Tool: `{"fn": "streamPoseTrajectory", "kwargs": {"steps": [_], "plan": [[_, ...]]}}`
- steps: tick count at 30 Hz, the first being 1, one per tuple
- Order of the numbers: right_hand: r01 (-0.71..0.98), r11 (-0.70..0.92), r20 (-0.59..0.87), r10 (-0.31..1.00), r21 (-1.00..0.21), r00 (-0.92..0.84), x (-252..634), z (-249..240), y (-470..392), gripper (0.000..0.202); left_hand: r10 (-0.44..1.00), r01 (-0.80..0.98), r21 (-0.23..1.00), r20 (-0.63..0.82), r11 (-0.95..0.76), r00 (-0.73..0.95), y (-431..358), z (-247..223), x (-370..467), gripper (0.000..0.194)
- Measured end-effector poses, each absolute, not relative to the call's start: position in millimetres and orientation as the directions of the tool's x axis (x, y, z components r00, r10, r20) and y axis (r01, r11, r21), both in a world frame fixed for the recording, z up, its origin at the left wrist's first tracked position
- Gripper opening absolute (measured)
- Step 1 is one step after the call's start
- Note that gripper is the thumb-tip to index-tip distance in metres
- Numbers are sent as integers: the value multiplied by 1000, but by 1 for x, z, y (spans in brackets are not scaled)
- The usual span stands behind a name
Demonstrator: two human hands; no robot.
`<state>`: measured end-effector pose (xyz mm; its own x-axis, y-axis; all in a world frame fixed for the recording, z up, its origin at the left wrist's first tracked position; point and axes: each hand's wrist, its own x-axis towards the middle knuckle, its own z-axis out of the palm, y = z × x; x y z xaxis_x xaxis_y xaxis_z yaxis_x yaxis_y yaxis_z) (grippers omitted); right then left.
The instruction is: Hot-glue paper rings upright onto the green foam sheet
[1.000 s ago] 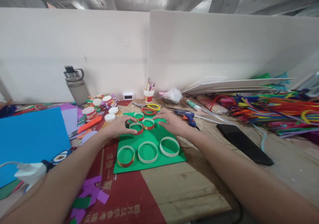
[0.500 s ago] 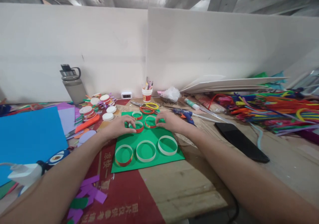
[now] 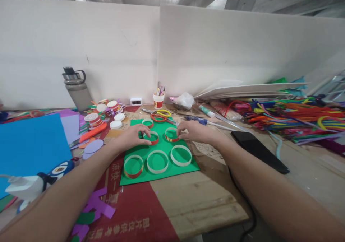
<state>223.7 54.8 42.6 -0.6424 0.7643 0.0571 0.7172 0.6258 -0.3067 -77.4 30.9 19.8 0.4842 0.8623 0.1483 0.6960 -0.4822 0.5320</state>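
Note:
On a green sheet [image 3: 140,150] stand several paper-cup rings. My left hand [image 3: 132,137] has its thumb and fingers around the left side of a red-and-white ring [image 3: 154,141]. Opposite it, my right hand [image 3: 195,131] pinches the right edge of another red ring [image 3: 169,139] with gold marks. A smaller ring [image 3: 147,125] stands behind these two. Along the near side are a red-and-white ring [image 3: 132,176], a white ring [image 3: 157,171] in the middle and a second white ring [image 3: 181,163] on the right.
Scissors [image 3: 161,113] lie behind the sheet, with a hot glue gun [image 3: 196,120] to their right. A phone [image 3: 258,151] and bundled pipe cleaners [image 3: 293,116] lie on the right. A bottle [image 3: 78,94], an orange cutter [image 3: 93,132] and a blue sheet [image 3: 32,141] are on the left.
The ring at my right hand has moved to the right and slightly nearer. The ring at my left hand has shifted a little to the right. The front rings have stayed put.

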Motion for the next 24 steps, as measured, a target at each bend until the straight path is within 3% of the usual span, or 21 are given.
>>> {"fn": "streamPoseTrajectory", "kwargs": {"steps": [8,12,16,20,24], "plan": [[731,623,-15,758,-279,-652,223,42,55,13,892,699,570,150,-431,427,27,22,-75,39],[755,592,-9,786,-282,-619,223,43,54,18,940,741,578,231,-342,252,30,26,-78,44],[759,563,50,813,-327,-581,224,44,53,26,935,768,570,338,-292,104,43,24,-90,33],[768,533,134,842,-355,-522,222,44,52,21,936,830,467,308,-306,171,57,24,-98,34],[767,529,197,848,-363,-492,218,44,51,18,945,891,320,164,-322,283,62,29,-95,48]]}}
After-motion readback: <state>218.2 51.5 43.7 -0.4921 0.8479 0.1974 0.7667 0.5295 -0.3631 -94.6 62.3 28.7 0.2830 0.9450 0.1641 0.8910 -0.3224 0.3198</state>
